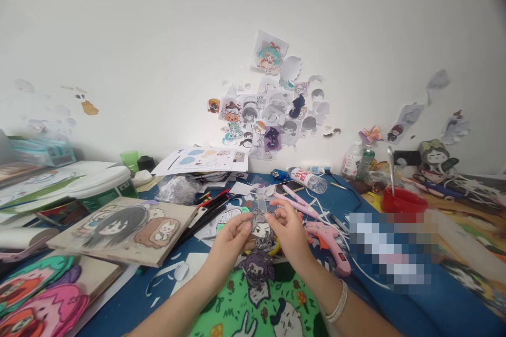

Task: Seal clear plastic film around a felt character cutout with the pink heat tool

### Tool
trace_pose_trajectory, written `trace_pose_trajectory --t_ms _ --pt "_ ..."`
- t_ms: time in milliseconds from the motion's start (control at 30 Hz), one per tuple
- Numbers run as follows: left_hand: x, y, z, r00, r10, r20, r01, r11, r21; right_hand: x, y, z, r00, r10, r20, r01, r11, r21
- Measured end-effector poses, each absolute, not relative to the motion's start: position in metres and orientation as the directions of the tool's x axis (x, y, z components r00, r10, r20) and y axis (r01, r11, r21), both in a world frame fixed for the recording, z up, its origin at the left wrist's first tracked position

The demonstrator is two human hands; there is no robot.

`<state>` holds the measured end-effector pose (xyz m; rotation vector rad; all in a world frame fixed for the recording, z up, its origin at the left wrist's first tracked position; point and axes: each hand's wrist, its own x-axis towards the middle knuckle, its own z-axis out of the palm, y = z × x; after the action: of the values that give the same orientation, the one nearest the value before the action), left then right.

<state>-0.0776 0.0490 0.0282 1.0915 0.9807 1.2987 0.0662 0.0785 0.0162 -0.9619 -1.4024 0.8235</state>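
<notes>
My left hand point(229, 242) and my right hand point(290, 234) meet over the middle of the blue table point(430, 305). Together they pinch a small cut-out cartoon figure with grey hair point(261, 231), one hand on each side, fingers closed on its edges. A clear strip point(261, 201) sticks up from the top of the figure. Just below it lies a second cut-out figure with purple hair point(259, 268). Under my wrists is a green printed sheet with animal drawings point(253, 310). A beaded bracelet point(338, 303) circles my right wrist.
A wooden board with a painted dark-haired character point(122, 229) lies at left, with colourful boards point(39, 295) in front of it. A pink glue gun point(330, 242), pens point(209, 205), plastic bottles point(308, 179), a red bowl with a spoon point(401, 200) and paper scraps crowd the table. Stickers point(269, 110) cover the wall.
</notes>
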Motion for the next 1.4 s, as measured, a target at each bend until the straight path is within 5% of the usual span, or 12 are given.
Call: trace_pose_trajectory --t_ms 267,1233,1400 --pt "-0.084 0.054 0.026 -0.080 0.993 0.088 -0.220 -0.104 0.970 0.067 0.077 0.015 -0.248 0.892 0.377 -0.173 0.342 -0.924" --pt "-0.083 0.046 0.035 0.050 0.995 0.084 -0.260 -0.068 0.963 0.067 0.073 0.024 -0.206 0.923 0.325 -0.239 0.274 -0.931" --pt "-0.084 0.048 0.031 0.012 0.995 0.101 -0.221 -0.096 0.971 0.064 0.073 0.019 -0.206 0.962 0.177 -0.219 0.131 -0.967"
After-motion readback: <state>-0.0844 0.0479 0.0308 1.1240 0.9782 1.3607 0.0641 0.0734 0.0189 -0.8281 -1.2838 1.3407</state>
